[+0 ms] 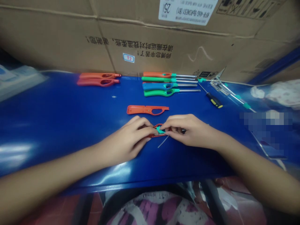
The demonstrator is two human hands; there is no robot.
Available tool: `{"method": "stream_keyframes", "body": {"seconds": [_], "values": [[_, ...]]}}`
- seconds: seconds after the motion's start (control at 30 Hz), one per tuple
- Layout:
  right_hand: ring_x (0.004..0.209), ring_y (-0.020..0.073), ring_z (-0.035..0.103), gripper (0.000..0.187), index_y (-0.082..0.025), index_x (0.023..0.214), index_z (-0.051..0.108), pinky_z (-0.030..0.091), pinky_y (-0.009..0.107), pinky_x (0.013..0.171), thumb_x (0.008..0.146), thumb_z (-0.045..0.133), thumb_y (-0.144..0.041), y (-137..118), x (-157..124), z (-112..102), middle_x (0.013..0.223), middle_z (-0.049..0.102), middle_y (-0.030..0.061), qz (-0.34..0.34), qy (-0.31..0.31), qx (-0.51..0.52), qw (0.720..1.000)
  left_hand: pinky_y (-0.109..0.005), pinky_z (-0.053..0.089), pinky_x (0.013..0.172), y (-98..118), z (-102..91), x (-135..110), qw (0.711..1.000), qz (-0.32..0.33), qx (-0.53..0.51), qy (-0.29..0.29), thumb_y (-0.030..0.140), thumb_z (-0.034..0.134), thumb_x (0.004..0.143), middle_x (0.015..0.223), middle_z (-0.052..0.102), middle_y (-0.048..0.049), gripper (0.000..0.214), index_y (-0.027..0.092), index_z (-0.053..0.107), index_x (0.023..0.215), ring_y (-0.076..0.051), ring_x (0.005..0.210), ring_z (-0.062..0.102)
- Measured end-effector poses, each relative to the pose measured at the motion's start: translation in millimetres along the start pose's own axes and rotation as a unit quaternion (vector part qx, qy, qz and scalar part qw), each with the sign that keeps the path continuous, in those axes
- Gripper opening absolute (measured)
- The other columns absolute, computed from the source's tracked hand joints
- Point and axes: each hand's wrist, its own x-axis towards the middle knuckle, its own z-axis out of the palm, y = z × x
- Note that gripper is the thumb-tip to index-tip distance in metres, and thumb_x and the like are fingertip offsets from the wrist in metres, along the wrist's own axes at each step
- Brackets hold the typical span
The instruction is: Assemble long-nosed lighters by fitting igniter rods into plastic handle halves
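Though slim, glossy orange plastic shell (155, 135)

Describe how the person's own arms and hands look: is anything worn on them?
Both the left hand and the right hand are bare: no gloves, and no watch or bracelet shows. The left forearm and the right forearm are bare too, with no sleeve in view.

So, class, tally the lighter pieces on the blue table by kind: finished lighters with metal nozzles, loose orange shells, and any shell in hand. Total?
Finished lighters: 4
Loose orange shells: 3
Held shell, between left hand and right hand: 1
Total: 8
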Motion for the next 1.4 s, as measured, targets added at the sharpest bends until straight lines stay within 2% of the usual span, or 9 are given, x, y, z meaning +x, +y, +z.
{"method": "stream_keyframes", "body": {"seconds": [0.27,0.53,0.63,0.77,0.9,1.1,1.2,1.4], "values": [[0.065,0.0087,0.053,0.015,-0.018,0.106,0.069,0.043,0.022,0.062,0.096,0.058,-0.015,-2.7,-1.4,-0.4,0.086,0.065,0.0020,-0.005,-0.001,-0.015,1.000,-0.039,0.049,0.098,-1.1,1.5,1.5,1.000,0.003,0.004,0.005,0.014,0.048,0.101,0.115,0.059,-0.0097,0.031,0.022,0.066,0.124,-0.022,0.110,0.054],[0.060,0.0072,0.050,0.013,-0.015,0.100,0.070,0.041,0.020,0.058,0.090,0.063,-0.010,-5.9,1.0,0.2,0.076,0.062,-0.0012,0.016,0.020,-0.014,1.000,-0.038,0.051,0.096,-3.9,0.8,0.1,0.999,0.022,0.025,0.019,0.013,0.051,0.100,0.116,0.062,-0.0092,0.033,0.024,0.067,0.126,-0.021,0.110,0.057],[0.061,0.0078,0.051,0.014,-0.015,0.102,0.070,0.043,0.020,0.058,0.092,0.061,-0.013,-4.8,0.9,-3.0,0.080,0.065,0.0009,0.026,0.018,-0.006,0.999,-0.036,0.052,0.097,-5.3,0.9,0.0,0.998,0.034,0.031,0.035,0.015,0.053,0.100,0.119,0.067,-0.0082,0.028,0.021,0.066,0.124,-0.020,0.110,0.061],[0.069,0.0092,0.058,0.021,-0.016,0.110,0.071,0.047,0.021,0.063,0.095,0.057,-0.016,-1.8,-1.9,-9.4,0.097,0.068,0.0062,-0.005,-0.003,-0.019,1.000,-0.035,0.054,0.096,-5.6,-0.5,-1.2,0.997,0.034,0.053,0.050,0.023,0.057,0.100,0.117,0.071,-0.0076,0.024,0.016,0.064,0.122,-0.019,0.106,0.066],[0.097,0.0170,0.065,0.027,-0.019,0.120,0.070,0.052,0.028,0.079,0.096,0.056,-0.021,0.6,-5.9,-12.4,0.114,0.066,0.0090,-0.032,-0.025,-0.113,0.993,-0.038,0.056,0.092,-3.6,-2.2,-2.6,0.989,0.042,0.133,0.055,0.028,0.057,0.100,0.118,0.071,-0.0084,0.027,0.015,0.067,0.122,-0.023,0.105,0.067],[0.121,0.0292,0.058,0.037,-0.020,0.130,0.067,0.055,0.043,0.090,0.096,0.058,-0.032,-2.1,-8.0,-15.8,0.140,0.057,0.0157,-0.061,-0.070,-0.244,0.965,-0.041,0.057,0.089,3.7,-3.2,-3.2,0.971,0.039,0.236,0.022,0.026,0.049,0.103,0.114,0.071,-0.0099,0.030,0.017,0.070,0.122,-0.025,0.104,0.066],[0.121,0.0321,0.057,0.042,-0.014,0.132,0.064,0.053,0.048,0.095,0.098,0.055,-0.037,-8.5,-6.5,-14.7,0.144,0.055,0.0181,-0.070,-0.094,-0.296,0.948,-0.038,0.057,0.086,6.2,-3.0,-2.5,0.967,0.034,0.252,0.017,0.026,0.047,0.103,0.108,0.071,-0.0104,0.031,0.019,0.071,0.121,-0.023,0.100,0.065],[0.106,0.0296,0.060,0.054,-0.001,0.132,0.060,0.054,0.043,0.085,0.098,0.054,-0.043,-25.5,-4.5,1.4,0.137,0.061,0.0183,-0.073,-0.110,-0.361,0.923,-0.040,0.058,0.083,8.0,0.5,-1.1,0.967,0.031,0.253,0.005,0.025,0.044,0.104,0.103,0.069,-0.0106,0.032,0.015,0.072,0.117,-0.024,0.094,0.064]]}}
